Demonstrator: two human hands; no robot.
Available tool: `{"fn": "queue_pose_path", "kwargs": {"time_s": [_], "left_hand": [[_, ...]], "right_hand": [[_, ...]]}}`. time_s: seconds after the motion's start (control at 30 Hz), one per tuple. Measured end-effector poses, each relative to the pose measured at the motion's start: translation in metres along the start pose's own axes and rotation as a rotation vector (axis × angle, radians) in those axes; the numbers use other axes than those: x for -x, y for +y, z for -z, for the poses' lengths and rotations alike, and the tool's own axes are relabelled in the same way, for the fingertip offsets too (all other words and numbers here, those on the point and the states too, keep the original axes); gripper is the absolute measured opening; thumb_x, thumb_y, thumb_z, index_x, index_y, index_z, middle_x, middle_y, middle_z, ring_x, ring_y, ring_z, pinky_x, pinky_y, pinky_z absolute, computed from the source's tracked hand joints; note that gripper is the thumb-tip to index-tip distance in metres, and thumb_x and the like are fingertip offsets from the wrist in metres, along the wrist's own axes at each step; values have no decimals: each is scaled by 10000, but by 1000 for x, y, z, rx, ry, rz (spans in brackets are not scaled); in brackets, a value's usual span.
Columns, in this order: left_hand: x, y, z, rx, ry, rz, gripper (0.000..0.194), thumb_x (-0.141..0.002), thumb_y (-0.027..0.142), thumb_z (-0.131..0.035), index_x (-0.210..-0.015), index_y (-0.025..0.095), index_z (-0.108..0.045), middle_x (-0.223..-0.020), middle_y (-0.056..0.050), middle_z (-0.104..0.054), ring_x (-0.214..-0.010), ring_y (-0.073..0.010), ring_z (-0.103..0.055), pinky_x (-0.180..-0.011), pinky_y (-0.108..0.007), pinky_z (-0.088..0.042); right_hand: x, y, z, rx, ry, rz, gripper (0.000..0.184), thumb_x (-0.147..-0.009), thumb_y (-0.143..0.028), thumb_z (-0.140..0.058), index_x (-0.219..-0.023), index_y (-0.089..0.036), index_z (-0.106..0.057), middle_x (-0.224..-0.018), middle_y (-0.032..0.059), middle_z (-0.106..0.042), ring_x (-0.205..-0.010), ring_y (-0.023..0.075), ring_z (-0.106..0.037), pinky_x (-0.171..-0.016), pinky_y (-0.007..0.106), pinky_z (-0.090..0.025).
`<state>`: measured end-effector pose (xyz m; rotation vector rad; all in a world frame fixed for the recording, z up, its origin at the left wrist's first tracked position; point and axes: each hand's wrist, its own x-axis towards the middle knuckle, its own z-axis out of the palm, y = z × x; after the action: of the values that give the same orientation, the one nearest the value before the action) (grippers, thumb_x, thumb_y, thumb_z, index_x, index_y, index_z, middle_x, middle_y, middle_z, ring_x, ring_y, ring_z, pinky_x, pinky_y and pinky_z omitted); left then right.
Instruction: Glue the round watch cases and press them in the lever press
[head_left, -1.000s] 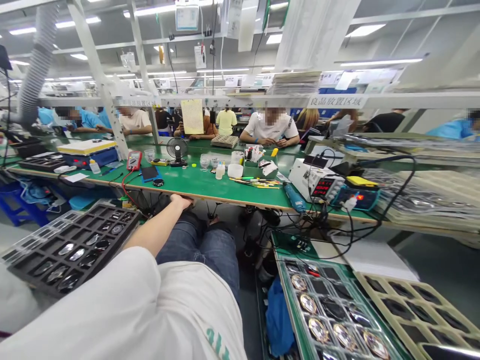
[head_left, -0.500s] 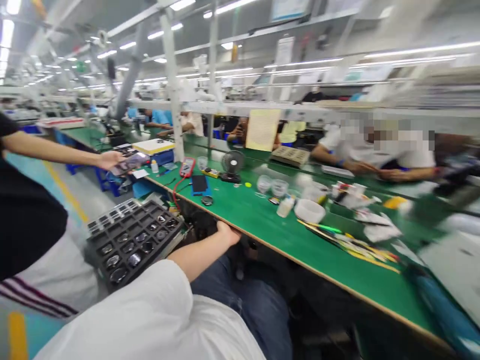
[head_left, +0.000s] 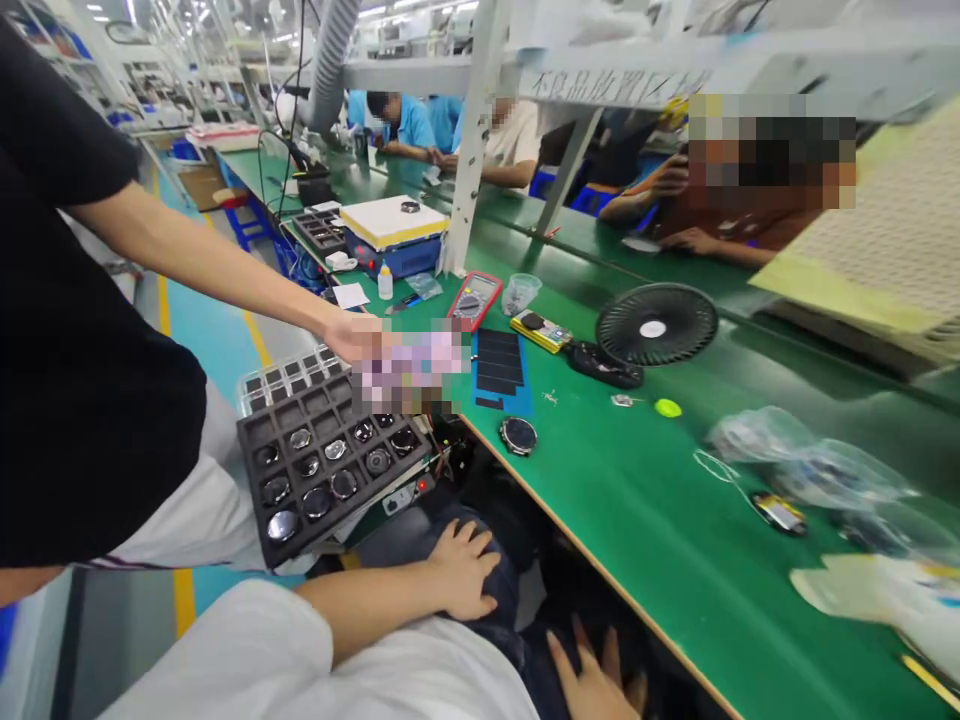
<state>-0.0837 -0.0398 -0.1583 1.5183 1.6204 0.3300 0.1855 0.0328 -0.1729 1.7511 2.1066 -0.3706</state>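
My left hand [head_left: 463,572] lies on my dark trouser leg, fingers spread, holding nothing. At the bottom edge, my right hand [head_left: 596,680] rests near the other leg with its fingers apart, partly cut off by the frame. To the left of my left hand stands a black compartment tray [head_left: 324,430] with several round watch faces in it. A round watch face [head_left: 518,435] lies on the green bench near its front edge. Above the tray a co-worker's hand [head_left: 360,338] holds out an object that is blurred out.
Along the green bench [head_left: 600,500] are a red multimeter [head_left: 475,298], a small black fan [head_left: 657,326], a blue sheet with black strips [head_left: 501,365], and plastic cups at the right. A blue box with a white top [head_left: 394,225] stands farther back. Other people sit across the bench.
My left hand has left the bench edge and now lies on my leg. My right hand has come into view. The view has turned left, and the co-worker's hand appears closer.
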Motion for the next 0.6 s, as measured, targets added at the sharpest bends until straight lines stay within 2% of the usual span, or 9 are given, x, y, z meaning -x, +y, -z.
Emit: {"fn": "queue_pose_path", "kwargs": {"time_s": [0.1,0.17,0.27,0.4,0.47,0.53,0.6], "left_hand": [[-23,-1,5,-108,-55,0,875,-899,618,-663,-1648,205,-479,-1808,-181,-261,-1688,-482,-137,-1327,-765,-39],[-33,-1,7,-148,-71,-9,878,-903,635,-655,-1650,208,-480,-1808,-181,-262,-1677,-493,-166,-1319,-777,-66],[-36,-3,7,-176,-83,-21,862,-918,643,-629,-1654,224,-472,-1806,-174,-273,-1672,-498,-176,-1306,-788,-100],[-32,-5,9,-191,-94,-24,849,-934,648,-598,-1664,239,-451,-1803,-170,-281,-1669,-500,-188,-1293,-794,-138],[-31,-5,11,-198,-102,-25,855,-935,658,-588,-1662,230,-453,-1801,-175,-285,-1664,-504,-203,-1294,-791,-145],[-32,-4,13,-205,-111,-31,864,-936,666,-577,-1663,216,-451,-1800,-180,-285,-1660,-507,-214,-1298,-786,-151],[-32,-3,13,-211,-112,-34,868,-936,670,-570,-1665,214,-447,-1798,-182,-289,-1659,-507,-221,-1299,-783,-155]], "right_hand": [[-41,-16,9,76,-43,-71,621,-971,-635,-516,-1515,-381,-675,-1758,167,-402,-1436,566,-575,-1073,801,-459],[-55,-26,11,87,-42,-115,628,-981,-618,-518,-1514,-331,-683,-1746,229,-393,-1398,600,-587,-1034,830,-436],[-60,-35,6,82,-50,-134,640,-1008,-572,-489,-1542,-261,-660,-1707,310,-409,-1389,614,-580,-1017,868,-391],[-58,-38,-1,32,-55,-66,690,-1056,-496,-377,-1629,-149,-542,-1604,416,-473,-1367,615,-596,-1003,929,-345],[-62,-40,-2,45,-67,-11,696,-1045,-452,-372,-1627,-108,-536,-1593,417,-487,-1433,589,-560,-1054,897,-359],[-69,-45,-2,85,-79,84,638,-993,-377,-448,-1541,-116,-643,-1588,377,-523,-1502,555,-508,-1111,840,-374],[-79,-53,-3,94,-86,193,523,-916,-296,-534,-1360,-182,-786,-1515,318,-623,-1477,555,-537,-1123,813,-376]]}}
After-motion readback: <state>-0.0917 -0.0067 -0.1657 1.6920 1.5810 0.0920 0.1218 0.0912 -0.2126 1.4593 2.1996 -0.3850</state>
